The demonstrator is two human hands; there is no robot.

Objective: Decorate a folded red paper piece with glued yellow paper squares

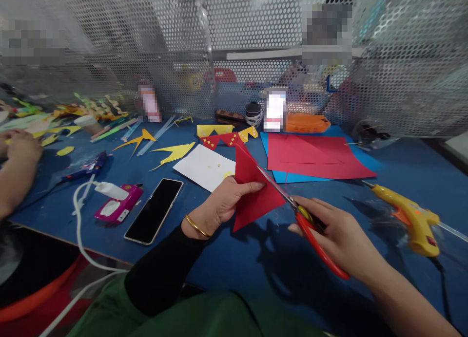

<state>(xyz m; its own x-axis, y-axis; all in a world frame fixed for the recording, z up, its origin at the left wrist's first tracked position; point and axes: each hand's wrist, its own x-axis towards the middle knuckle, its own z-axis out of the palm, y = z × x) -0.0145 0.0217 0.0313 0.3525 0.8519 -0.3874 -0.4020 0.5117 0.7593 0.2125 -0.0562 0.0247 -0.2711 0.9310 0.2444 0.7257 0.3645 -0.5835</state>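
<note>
Pinched between the thumb and fingers of my left hand (224, 200) is a piece of red paper (256, 203), held up above the blue table. My right hand (336, 234) grips scissors (310, 234) with red handles, its fingers closed round them. The scissor blades lie along the paper's upper right edge, pointing up and to the left. Behind the held paper is a white sheet (201, 164) with small yellow scraps on it. Beyond that lie a red zigzag strip (210, 140) with yellow squares and yellow cut strips (215, 129).
Red sheets (314, 154) lie over blue paper (303, 179) at the back right. A yellow glue gun (413, 217) rests at the right. To my left are a black phone (155, 210), a magenta power socket (126, 208) and another person's hands (24, 147). A perforated screen (248, 25) stands behind.
</note>
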